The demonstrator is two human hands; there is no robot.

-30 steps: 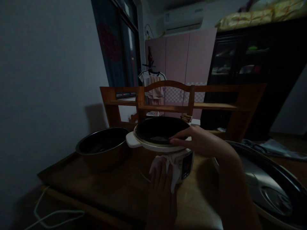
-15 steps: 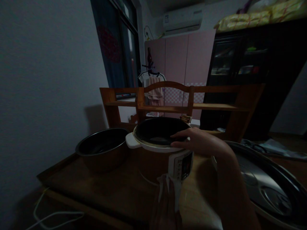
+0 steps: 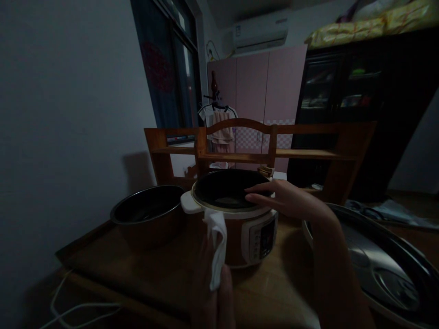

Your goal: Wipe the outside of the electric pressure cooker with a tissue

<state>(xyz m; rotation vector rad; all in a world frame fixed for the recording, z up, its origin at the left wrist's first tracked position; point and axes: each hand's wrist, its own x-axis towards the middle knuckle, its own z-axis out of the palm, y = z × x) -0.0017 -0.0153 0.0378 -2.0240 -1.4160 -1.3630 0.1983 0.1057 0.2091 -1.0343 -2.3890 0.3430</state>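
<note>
The cooker [image 3: 242, 235] stands near the middle of the wooden table [image 3: 137, 269], round, brown-sided, with a pale rim, a side handle and a light control panel facing the camera; its dark inside is uncovered. The right hand [image 3: 288, 201] lies open on the rim, fingers stretched flat. The left hand [image 3: 212, 297] grips a white cloth [image 3: 216, 246] pressed against the cooker's front. A metal bowl [image 3: 147, 214] sits just beside it on the left, a large lid [image 3: 384, 265] near on the right, a wooden shelf [image 3: 240, 155] close behind; bare table lies in front
</note>
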